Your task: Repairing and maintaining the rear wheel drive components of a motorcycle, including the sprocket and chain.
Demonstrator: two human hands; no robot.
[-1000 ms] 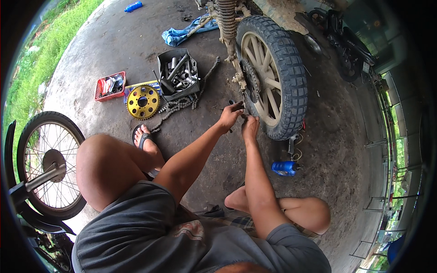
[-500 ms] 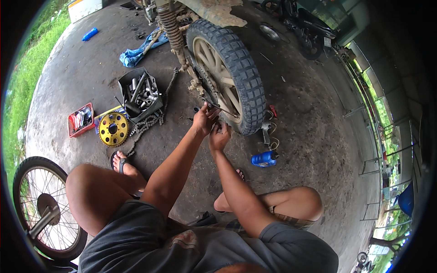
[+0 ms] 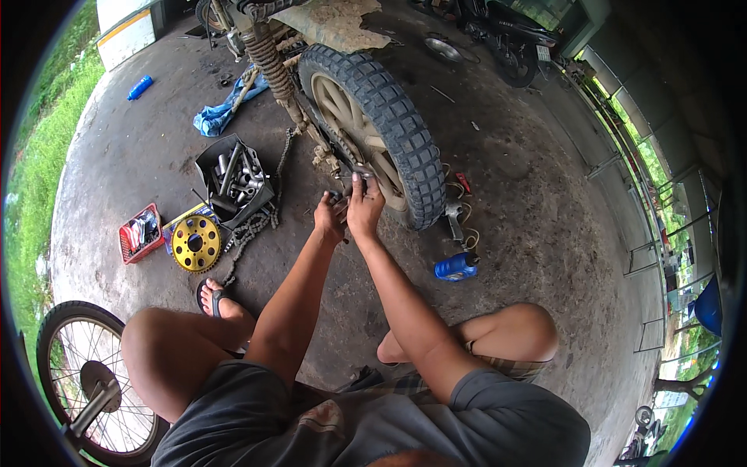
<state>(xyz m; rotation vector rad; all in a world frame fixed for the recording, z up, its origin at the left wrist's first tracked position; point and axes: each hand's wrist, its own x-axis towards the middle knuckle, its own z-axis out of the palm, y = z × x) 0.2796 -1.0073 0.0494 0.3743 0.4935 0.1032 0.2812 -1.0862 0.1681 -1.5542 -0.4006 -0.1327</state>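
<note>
My right hand (image 3: pixel 366 206) is raised to the hub area of a muddy motorcycle rear wheel (image 3: pixel 373 117), beside the swingarm end (image 3: pixel 325 159). Its fingers close on a small metal piece at the axle, too small to name. Close by on the left, my left hand (image 3: pixel 331 219) is curled around a small dark object whose kind I cannot make out. The chain (image 3: pixel 342 144) runs along the wheel's near side, between the spokes and the swingarm.
Left of the bike stand a dark bin of sockets and tools (image 3: pixel 233 183), a yellow sprocket (image 3: pixel 196 244), a loose chain (image 3: pixel 253 226) and a red basket (image 3: pixel 142 233). A blue bottle (image 3: pixel 456 267) lies right of the tyre near an air tool (image 3: pixel 454 219). A spoked wheel (image 3: pixel 93 373) is at lower left.
My right hand has moved up to the axle area, while my left hand has drawn down and left from it. The view has shifted slightly.
</note>
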